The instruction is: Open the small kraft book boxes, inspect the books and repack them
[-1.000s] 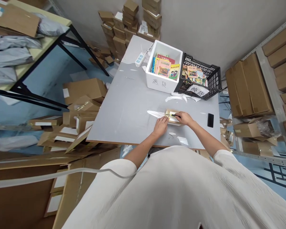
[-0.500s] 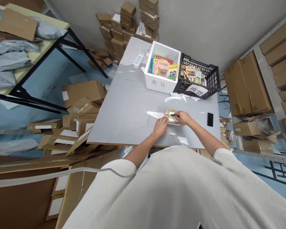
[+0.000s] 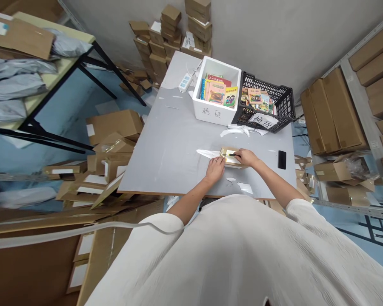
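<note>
The left hand (image 3: 215, 169) rested its fingertips on a small box (image 3: 232, 149) on the table (image 3: 166, 144), grip unclear; the right hand (image 3: 246, 157) clenched a black-handled tool (image 3: 236, 155) over the box, apparently unopened. Beyond stood a white bin (image 3: 215, 114).

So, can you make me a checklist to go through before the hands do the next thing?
1. Left hand touching the small brown cardboard box: ok.
2. Right hand gripping the thin black-handled tool: ok.
3. Left fingers well away from the tool's tip: not ok, they look close.
4. Tool's tip sharp: cannot tell, too small.
5. Black rectangular phone apart from the box: ok.
</note>
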Available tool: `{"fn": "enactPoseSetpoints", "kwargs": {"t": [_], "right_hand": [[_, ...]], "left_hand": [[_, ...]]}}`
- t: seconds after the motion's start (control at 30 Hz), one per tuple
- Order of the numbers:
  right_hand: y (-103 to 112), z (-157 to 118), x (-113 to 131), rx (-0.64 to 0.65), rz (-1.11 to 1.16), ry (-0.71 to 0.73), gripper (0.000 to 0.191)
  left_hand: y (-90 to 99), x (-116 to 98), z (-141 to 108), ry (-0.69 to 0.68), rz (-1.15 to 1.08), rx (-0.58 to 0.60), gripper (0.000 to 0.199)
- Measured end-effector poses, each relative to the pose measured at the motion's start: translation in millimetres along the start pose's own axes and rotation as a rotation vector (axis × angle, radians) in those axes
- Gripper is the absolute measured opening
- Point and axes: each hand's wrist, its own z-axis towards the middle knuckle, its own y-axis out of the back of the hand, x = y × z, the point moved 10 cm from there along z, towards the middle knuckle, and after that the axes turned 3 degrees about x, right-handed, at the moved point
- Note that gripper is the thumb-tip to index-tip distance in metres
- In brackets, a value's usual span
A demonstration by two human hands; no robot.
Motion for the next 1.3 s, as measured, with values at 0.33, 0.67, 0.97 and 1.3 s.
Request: {"fn": "enactPoseSetpoints", "kwargs": {"t": [0.33, 0.67, 0.97, 1.3], "right_hand": [[-8, -20, -29, 0.009, 0.010, -0.035, 0.039], [-10, -56, -99, 0.007, 0.010, -0.100, 0.039], [-18, -71, -139, -0.031, 0.095, -0.122, 0.039], [-42, -105, -188, -0.152, 0.411, -0.156, 0.040]], "left_hand": [[3.2, -1, 5, 0.058, -0.001, -0.031, 0.053], [5.6, -1, 14, 0.063, 0.071, -0.037, 0.050], [4.4, -1, 17, 0.072, 0.105, -0.011, 0.049], [-9.1, -18, 38, 0.008, 0.091, 0.075, 0.045]]}}
